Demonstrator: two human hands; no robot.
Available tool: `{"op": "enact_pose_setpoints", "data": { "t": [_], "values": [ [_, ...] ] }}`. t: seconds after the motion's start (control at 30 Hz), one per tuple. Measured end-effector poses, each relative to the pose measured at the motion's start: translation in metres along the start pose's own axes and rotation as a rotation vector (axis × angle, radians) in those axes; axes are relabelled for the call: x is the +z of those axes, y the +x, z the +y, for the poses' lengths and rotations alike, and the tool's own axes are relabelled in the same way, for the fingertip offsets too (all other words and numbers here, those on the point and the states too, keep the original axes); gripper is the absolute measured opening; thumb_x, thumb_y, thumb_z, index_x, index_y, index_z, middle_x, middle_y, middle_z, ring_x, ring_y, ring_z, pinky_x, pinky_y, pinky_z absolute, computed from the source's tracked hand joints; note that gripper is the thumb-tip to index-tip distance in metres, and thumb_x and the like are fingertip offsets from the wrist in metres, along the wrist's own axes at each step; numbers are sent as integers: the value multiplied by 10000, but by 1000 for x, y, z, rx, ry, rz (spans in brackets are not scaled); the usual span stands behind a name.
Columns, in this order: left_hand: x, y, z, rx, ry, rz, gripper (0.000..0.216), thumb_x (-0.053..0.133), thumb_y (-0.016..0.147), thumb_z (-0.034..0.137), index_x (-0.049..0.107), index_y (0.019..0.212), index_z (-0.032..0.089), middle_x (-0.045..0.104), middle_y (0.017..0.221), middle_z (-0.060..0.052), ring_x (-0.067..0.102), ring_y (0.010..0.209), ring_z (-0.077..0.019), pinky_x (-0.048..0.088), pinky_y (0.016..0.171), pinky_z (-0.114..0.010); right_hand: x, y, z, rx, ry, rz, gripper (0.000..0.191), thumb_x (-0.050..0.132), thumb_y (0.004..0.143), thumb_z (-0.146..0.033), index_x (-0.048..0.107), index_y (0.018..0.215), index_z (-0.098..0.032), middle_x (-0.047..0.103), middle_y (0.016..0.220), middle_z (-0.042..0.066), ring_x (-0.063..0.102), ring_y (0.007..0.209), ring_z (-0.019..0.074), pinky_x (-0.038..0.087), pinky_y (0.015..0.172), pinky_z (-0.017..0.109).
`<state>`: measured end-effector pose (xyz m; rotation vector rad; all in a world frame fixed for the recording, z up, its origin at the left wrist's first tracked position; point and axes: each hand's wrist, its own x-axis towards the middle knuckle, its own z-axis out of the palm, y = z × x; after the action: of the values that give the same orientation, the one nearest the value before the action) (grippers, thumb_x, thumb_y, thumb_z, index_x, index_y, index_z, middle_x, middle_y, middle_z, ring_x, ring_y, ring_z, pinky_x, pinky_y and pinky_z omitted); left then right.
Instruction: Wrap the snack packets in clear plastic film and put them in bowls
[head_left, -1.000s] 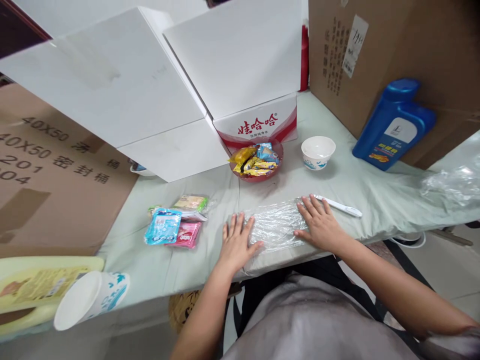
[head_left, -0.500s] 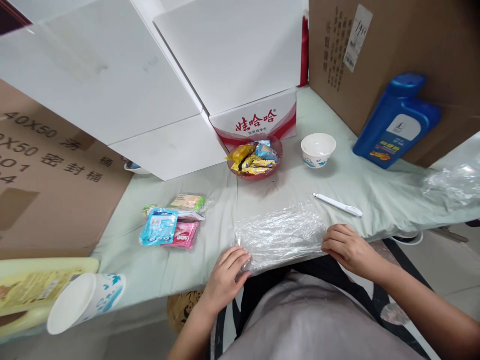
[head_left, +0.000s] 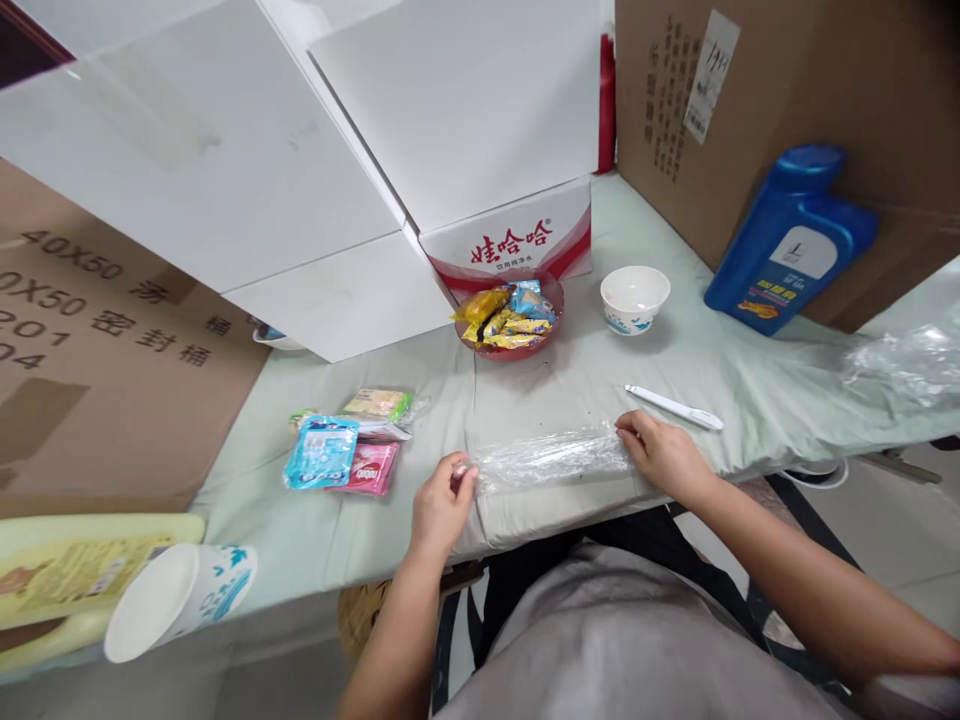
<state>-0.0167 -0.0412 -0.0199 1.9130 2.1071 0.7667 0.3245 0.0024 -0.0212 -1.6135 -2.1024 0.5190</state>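
A sheet of clear plastic wrap (head_left: 551, 456), folded into a narrow strip, lies on the pale green tablecloth (head_left: 750, 380) near the front edge. My left hand (head_left: 442, 505) pinches its left end with the fingers closed. At the strip's right end, my right hand (head_left: 660, 455) grips it with curled fingers. A white plastic spoon (head_left: 675, 408) lies just beyond my right hand.
A red bowl of wrapped snacks (head_left: 508, 318) and a white bowl (head_left: 634, 298) stand farther back. Snack packets (head_left: 349, 448) lie to the left. A blue jug (head_left: 791, 240) leans at right, white boxes (head_left: 315, 170) behind, a paper cup (head_left: 176, 600) and a yellow bottle (head_left: 60, 570) at lower left.
One second ago both hands lay flat on the spread wrap. They then took its near edge and folded it away from me into a narrow strip.
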Motion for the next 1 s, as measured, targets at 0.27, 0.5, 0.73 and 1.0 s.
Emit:
{"op": "enact_pose_setpoints", "data": {
  "t": [0.27,0.5,0.73,1.0],
  "values": [
    [4,6,-4,4,246,115,345,556,859,319,600,1155,147,659,828,-55,648,764,-220,507,693,-332,11,8,-8,14,-321,64,292,447,962,-356,615,1113,-172,679,1009,98,645,824,237,432,665,311],
    [7,-4,27,341,151,113,234,445,944,240,645,1047,173,643,934,-85,612,898,-212,512,821,-342,3,7,2,-94,-310,149,249,514,917,-310,640,1036,-131,633,990,148,549,969,308,436,885,423],
    [32,12,59,269,394,-84,412,540,908,352,576,1293,210,603,1220,-149,541,1133,-330,461,947,-510,-13,-10,-7,3,73,24,123,469,895,-288,550,850,-207,625,788,49,594,728,209,464,696,335],
    [57,-32,95,596,207,-332,604,458,946,478,337,1485,233,306,1568,-140,215,1463,-354,242,1138,-610,-53,-48,-24,57,784,-605,316,524,914,-406,617,1132,-197,614,698,-18,589,573,117,484,558,242]
  ]
}}
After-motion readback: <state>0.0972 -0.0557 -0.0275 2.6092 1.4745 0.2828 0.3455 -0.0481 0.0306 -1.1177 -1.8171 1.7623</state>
